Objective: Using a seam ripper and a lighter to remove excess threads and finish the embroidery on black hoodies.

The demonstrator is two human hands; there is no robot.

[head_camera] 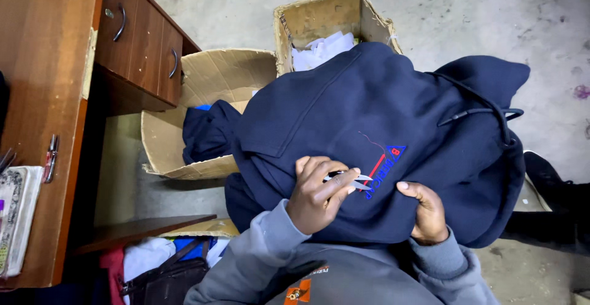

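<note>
Your navy hoodie (369,114) lies bunched across your lap, embroidered logo up; small thread snips (351,181) rest against its stitching.

Two cardboard boxes (209,114) (326,19) beside the wooden desk (43,96); two drawers (144,47) on it. One navy hoodie (381,120), one thread snips (353,181), two hands (316,194) (427,213). One black bag (166,280) under the desk.

Left hand (319,195) with snips (350,180) on navy hoodie (369,114)

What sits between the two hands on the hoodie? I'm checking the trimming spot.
In the head view, the embroidered logo lies between the left hand and right hand.
</note>
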